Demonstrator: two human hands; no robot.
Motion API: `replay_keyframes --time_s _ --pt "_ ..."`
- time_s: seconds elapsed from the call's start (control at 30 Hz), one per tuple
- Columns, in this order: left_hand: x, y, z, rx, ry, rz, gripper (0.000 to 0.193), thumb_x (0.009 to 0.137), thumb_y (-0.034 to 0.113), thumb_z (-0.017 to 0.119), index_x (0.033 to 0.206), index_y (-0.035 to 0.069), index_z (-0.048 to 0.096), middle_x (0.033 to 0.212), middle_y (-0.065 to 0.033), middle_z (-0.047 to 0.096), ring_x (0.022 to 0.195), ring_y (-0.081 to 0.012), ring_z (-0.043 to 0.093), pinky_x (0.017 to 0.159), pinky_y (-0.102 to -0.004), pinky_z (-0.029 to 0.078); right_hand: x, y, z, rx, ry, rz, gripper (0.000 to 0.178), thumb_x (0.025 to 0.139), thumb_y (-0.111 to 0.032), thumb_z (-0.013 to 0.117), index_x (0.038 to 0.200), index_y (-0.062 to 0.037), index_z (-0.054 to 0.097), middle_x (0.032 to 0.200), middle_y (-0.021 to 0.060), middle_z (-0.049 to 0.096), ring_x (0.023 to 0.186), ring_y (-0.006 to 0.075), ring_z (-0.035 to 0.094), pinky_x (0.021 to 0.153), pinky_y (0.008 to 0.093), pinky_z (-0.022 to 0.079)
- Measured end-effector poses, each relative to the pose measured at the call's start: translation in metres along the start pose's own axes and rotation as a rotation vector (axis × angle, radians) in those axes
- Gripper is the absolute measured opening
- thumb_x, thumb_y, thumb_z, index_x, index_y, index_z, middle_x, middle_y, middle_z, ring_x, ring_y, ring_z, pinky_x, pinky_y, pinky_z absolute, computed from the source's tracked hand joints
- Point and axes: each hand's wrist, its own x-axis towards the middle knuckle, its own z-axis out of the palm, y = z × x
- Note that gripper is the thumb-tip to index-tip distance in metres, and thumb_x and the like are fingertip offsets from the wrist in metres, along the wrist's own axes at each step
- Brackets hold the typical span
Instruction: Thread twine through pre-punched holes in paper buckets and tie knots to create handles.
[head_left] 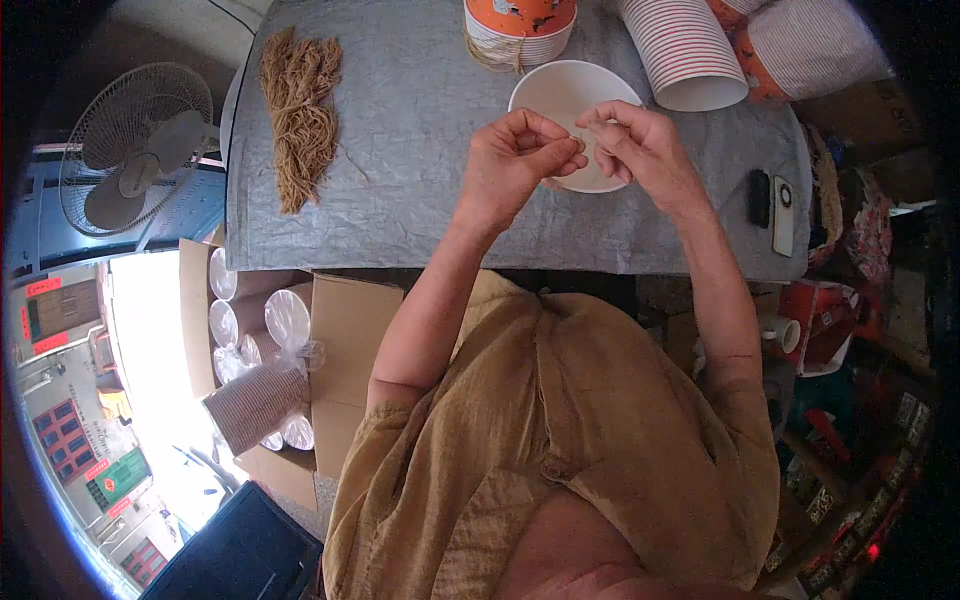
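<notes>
Both my hands are raised over a white paper bucket (570, 80), whose open mouth faces up. My left hand (520, 165) is closed in a pinch, thumb against fingertips; anything between them is too small to make out. Close by on the right, my right hand (645, 150) is closed too, its fingers curled toward the thumb, and I cannot make out what they hold. Behind the white bucket stands a stack of orange-and-white paper buckets (520, 20), with loose twine (493, 52) around its lower part. A bundle of brown twine (300, 125) lies on the table's left side.
Stacked white paper buckets (685, 55) lie on the grey-covered table (400, 170), beside plastic-wrapped ones (810, 50). A phone (783, 215) rests near the right edge. Left of the table are a fan (135, 150) and a cardboard box (340, 350) with wrapped cup stacks (255, 405).
</notes>
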Motion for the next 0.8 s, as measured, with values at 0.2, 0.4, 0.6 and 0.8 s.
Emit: replay_keyframes --time_s 0.2,0.4,0.6,0.8 --pt "0.000 0.004 -0.001 0.079 -0.026 -0.040 0.011 0.091 0.004 0.068 0.097 -0.002 0.062 0.091 -0.0133 0.072 0.084 -0.0203 0.072 0.073 -0.0289 0.059 0.002 0.001 0.005 -0.062 -0.001 -0.072 0.015 0.097 -0.013 0.060 0.104 -0.0012 0.066 0.071 -0.0037 0.058 0.061 0.0022 0.050 0.051 0.0185 0.038" --pt "0.000 0.000 -0.003 0.006 -0.049 -0.047 0.014 0.093 0.006 0.066 0.102 -0.003 0.060 0.096 -0.0147 0.071 0.087 -0.0206 0.072 0.077 -0.0287 0.059 0.003 0.007 0.006 0.121 0.030 -0.021 0.013 0.097 -0.014 0.062 0.100 -0.0024 0.066 0.074 -0.0030 0.061 0.062 0.0024 0.051 0.051 0.0182 0.039" --pt "0.000 0.001 -0.002 0.010 -0.064 -0.071 0.016 0.096 0.008 0.063 0.105 -0.004 0.058 0.099 -0.0163 0.070 0.092 -0.0218 0.071 0.082 -0.0308 0.059 0.006 0.013 0.008 0.195 0.058 -0.028 0.014 0.097 -0.014 0.063 0.102 -0.0022 0.066 0.075 -0.0031 0.060 0.061 0.0022 0.049 0.050 0.0180 0.036" --pt "0.002 -0.002 -0.002 -0.028 -0.092 -0.063 0.019 0.096 0.007 0.062 0.110 -0.005 0.057 0.099 -0.0166 0.070 0.092 -0.0219 0.071 0.084 -0.0315 0.058 0.008 0.009 0.009 0.255 0.160 -0.058 0.015 0.097 -0.013 0.063 0.104 -0.0011 0.066 0.072 -0.0044 0.055 0.060 0.0019 0.044 0.051 0.0183 0.034"
